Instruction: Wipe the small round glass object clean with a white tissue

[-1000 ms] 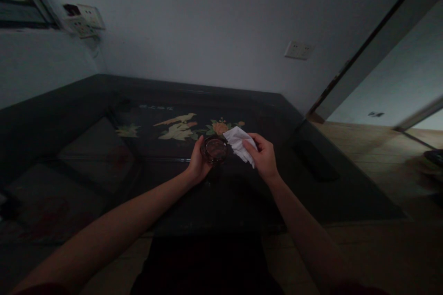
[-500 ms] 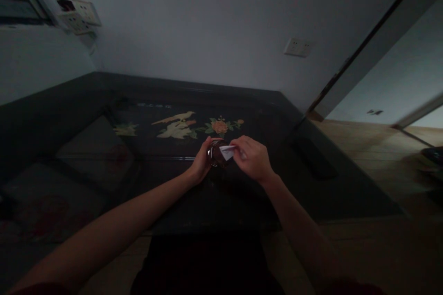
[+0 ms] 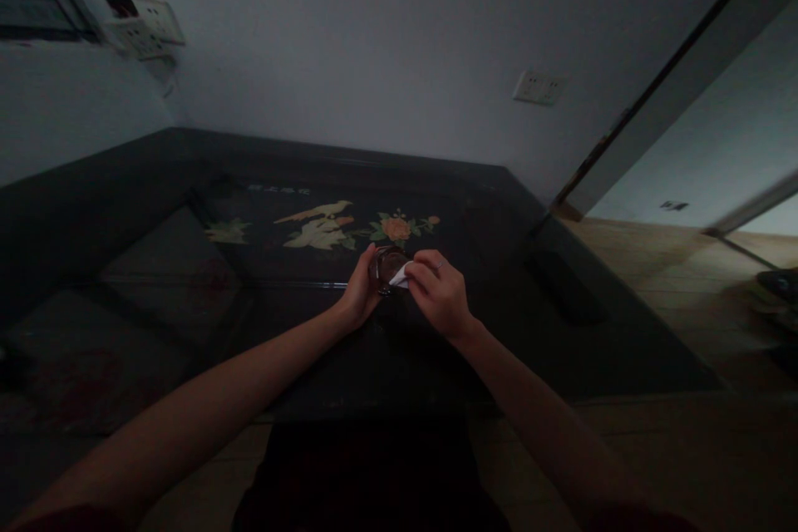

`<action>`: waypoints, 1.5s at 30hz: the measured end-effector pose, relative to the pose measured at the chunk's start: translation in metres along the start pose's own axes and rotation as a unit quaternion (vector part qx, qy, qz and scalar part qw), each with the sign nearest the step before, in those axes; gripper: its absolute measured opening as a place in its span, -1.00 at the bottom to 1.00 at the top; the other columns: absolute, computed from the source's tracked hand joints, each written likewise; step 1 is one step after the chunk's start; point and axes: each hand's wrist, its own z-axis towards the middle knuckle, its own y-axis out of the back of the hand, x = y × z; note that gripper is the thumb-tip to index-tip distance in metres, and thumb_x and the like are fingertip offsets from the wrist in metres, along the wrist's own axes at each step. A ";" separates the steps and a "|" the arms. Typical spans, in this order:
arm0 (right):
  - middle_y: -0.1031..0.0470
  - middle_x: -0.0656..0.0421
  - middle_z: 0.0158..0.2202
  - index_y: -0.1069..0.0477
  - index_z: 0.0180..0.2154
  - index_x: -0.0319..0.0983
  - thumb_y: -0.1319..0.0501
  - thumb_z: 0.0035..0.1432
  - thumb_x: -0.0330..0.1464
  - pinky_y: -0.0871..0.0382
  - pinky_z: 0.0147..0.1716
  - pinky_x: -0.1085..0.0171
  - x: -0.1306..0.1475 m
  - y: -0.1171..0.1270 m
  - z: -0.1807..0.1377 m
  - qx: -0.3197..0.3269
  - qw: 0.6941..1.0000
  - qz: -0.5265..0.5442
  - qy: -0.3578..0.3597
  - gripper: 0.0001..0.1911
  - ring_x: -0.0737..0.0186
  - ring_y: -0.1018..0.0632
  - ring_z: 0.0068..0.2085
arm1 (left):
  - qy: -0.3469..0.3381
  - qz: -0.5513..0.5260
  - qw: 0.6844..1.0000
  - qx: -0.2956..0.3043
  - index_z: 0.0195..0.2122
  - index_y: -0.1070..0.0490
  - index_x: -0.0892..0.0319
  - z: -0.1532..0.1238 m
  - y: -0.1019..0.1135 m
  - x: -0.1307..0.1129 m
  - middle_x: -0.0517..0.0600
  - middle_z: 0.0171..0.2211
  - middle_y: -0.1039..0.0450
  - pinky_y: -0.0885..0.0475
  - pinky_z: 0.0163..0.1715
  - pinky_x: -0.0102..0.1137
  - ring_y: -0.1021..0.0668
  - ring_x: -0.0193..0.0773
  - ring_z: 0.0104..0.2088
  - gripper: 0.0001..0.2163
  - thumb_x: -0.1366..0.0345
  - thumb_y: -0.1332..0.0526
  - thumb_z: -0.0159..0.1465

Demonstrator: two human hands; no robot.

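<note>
My left hand (image 3: 360,293) is wrapped round a small dark glass ashtray-like dish (image 3: 386,263) above a dark table (image 3: 474,208). My right hand (image 3: 440,293) is closed on a white tissue (image 3: 400,277), pressing it against the near side of the dish. Only a small white corner of the tissue shows; the rest is hidden under my fingers. The room is dim, so the dish's shape is hard to read.
The table top has a painted bird and flower design (image 3: 349,226) just beyond my hands. Wall sockets (image 3: 539,87) sit on the back wall, more sockets (image 3: 140,23) at upper left. A doorway (image 3: 698,150) and wooden floor (image 3: 686,266) lie to the right.
My right hand carried the tissue left from beside the dish onto it, and the tissue went from spread out to bunched under my fingers. My left hand stayed on the dish.
</note>
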 end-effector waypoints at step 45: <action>-0.12 -0.03 0.32 -0.10 0.29 -0.31 0.05 0.32 -0.08 0.10 0.31 -0.12 0.019 -0.009 0.003 0.190 0.981 -0.041 0.021 -0.36 0.03 -0.13 0.34 | 0.009 -0.088 0.994 -0.064 -0.33 -0.51 0.25 0.002 -0.002 -0.001 -0.02 -0.47 -0.56 -0.44 -0.45 -0.49 -0.57 -0.32 -0.49 -0.74 0.22 -0.09 0.29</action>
